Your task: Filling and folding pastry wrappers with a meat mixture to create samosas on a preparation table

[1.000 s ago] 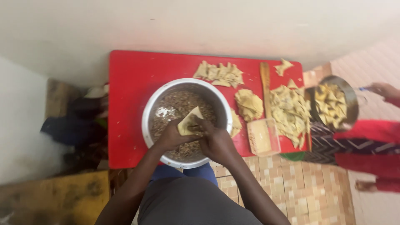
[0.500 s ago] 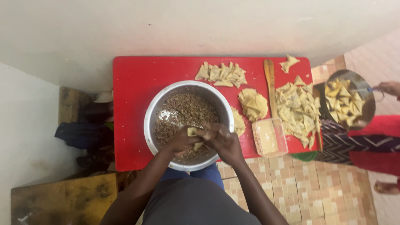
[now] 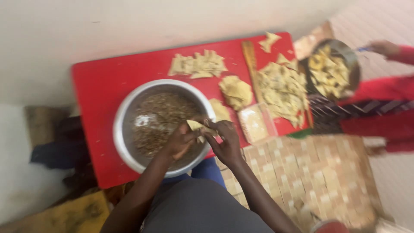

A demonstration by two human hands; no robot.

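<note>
Head view: hands (image 3: 202, 140) pinch pastry (image 3: 199, 126) (over bowl (image 3: 125, 116)).

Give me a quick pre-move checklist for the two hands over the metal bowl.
1. Both hands on the pale folded pastry piece: ok, left hand and right hand meet on it.
2. Pastry held over the round metal bowl of brown filling: ok.
3. Pastry sealed: cannot tell, blurred.
4. Bowl fully on the red table: not ok, its near rim overhangs the edge.
5. Stack of pale pastry sheets close by: ok, beside the bowl.
6. Other person's red sleeve apart from the hands: ok.
</note>
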